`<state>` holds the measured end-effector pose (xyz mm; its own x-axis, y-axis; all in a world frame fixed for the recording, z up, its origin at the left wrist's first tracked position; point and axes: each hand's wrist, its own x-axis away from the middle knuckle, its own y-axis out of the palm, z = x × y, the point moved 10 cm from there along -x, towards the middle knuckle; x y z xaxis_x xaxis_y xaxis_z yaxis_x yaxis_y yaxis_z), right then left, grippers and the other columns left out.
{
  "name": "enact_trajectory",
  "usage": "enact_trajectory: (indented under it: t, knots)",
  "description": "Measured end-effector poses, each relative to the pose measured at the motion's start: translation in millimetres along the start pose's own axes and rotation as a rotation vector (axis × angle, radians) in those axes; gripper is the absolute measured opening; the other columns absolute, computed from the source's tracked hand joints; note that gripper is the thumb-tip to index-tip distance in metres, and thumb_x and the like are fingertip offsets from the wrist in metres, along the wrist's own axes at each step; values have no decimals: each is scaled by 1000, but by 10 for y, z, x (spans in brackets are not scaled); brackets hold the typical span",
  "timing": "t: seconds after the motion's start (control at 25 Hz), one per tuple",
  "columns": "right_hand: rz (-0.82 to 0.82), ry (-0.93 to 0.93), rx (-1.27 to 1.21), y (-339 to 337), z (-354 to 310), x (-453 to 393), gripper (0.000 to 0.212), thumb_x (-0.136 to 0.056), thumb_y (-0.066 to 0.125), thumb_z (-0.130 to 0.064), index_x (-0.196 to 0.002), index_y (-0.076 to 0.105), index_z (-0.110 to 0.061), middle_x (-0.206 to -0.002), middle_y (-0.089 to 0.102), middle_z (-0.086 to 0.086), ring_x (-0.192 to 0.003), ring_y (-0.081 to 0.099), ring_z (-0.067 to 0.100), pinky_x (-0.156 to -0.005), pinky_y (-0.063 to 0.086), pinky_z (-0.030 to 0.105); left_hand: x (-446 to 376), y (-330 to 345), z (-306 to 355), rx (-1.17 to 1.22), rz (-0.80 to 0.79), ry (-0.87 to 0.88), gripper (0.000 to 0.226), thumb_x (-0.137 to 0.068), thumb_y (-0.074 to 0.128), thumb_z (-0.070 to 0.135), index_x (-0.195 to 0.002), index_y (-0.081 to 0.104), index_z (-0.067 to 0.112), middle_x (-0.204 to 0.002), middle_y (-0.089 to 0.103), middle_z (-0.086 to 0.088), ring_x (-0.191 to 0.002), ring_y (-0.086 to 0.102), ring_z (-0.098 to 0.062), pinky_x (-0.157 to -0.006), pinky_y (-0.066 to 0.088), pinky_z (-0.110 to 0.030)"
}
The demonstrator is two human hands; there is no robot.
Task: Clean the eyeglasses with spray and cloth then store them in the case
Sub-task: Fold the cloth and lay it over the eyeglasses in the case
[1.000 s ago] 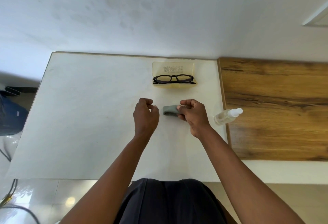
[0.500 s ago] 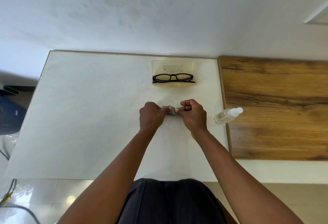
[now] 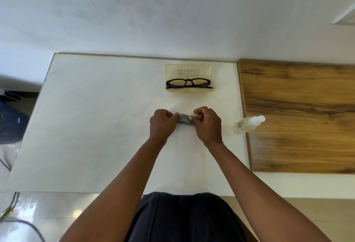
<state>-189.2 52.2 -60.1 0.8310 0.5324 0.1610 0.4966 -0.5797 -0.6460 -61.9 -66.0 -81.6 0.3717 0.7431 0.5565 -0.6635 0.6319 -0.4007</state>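
Note:
Black-framed eyeglasses (image 3: 188, 83) lie folded in the open translucent yellow case (image 3: 189, 70) near the far edge of the white table (image 3: 96, 126). In front of them, a small grey-green cloth (image 3: 184, 120) is stretched between my hands just above the table. My left hand (image 3: 162, 124) pinches its left end and my right hand (image 3: 207, 124) pinches its right end. A clear spray bottle (image 3: 247, 124) with a white cap lies on its side to the right of my right hand.
A wooden board (image 3: 299, 117) adjoins the table on the right, under the bottle's cap end. A white wall rises behind the table. A dark blue bag (image 3: 11, 124) sits on the floor at left, and cables lie at the lower left.
My left hand moved right and took hold of the cloth's left end. Both hands now hold the cloth between them, pulled slightly wider than half a second ago.

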Motion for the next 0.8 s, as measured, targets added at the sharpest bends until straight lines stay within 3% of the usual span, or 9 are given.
enact_trajectory:
  t: [0.12, 0.28, 0.44, 0.52, 0.64, 0.72, 0.8]
  knots:
    - [-2, 53, -52, -16, 25, -8, 19, -84, 65, -18, -98, 63, -4, -94, 65, 11, -81, 55, 17, -73, 43, 25, 30, -17, 24, 12, -9, 31, 24, -83, 63, 24, -72, 57, 4, -75, 63, -19, -71, 59, -29, -74, 54, -48]
    - [-6, 308, -309, -24, 184, 11, 18, -88, 59, -28, -91, 62, -11, -89, 67, 7, -85, 63, 26, -80, 52, 39, 116, -90, 150, 61, 33, 71, 22, -84, 59, 22, -68, 49, 11, -87, 66, -21, -86, 65, -33, -79, 54, -51]
    - [-157, 462, -585, 162, 151, 98, 26, -81, 68, -33, -90, 63, -9, -75, 61, 2, -68, 54, 17, -71, 50, 31, 187, -136, 332, 133, 39, 126, 20, -83, 60, 20, -69, 49, 12, -75, 65, -10, -74, 68, -24, -73, 58, -46]
    - [-243, 546, -780, 278, 100, 143, 28, -80, 70, -30, -90, 63, -5, -75, 58, 6, -66, 51, 15, -66, 49, 26, 203, -122, 378, 229, 0, 110, 20, -84, 61, 18, -70, 49, 12, -79, 66, -11, -72, 69, -20, -72, 59, -40]
    - [-318, 698, -1130, 382, 9, 203, 15, -83, 67, -17, -89, 63, -4, -77, 64, 12, -68, 61, 19, -62, 57, 24, 196, -68, 377, 436, -101, 48, 18, -85, 61, 15, -74, 49, 9, -89, 65, -17, -78, 69, -24, -71, 59, -34]
    - [-265, 697, -1195, 328, 8, 150, 5, -83, 65, -7, -88, 63, -6, -85, 65, 14, -76, 63, 22, -59, 58, 24, 188, -36, 349, 539, -151, 8, 15, -87, 61, 15, -78, 50, 8, -88, 66, -13, -75, 69, -21, -68, 57, -30]
    - [-190, 651, -1138, 236, 22, 67, 9, -81, 65, -2, -86, 62, -9, -89, 64, 12, -81, 63, 24, -57, 58, 23, 164, -38, 309, 553, -138, -17, 14, -88, 61, 16, -80, 50, 10, -85, 66, -8, -72, 68, -17, -64, 56, -26]
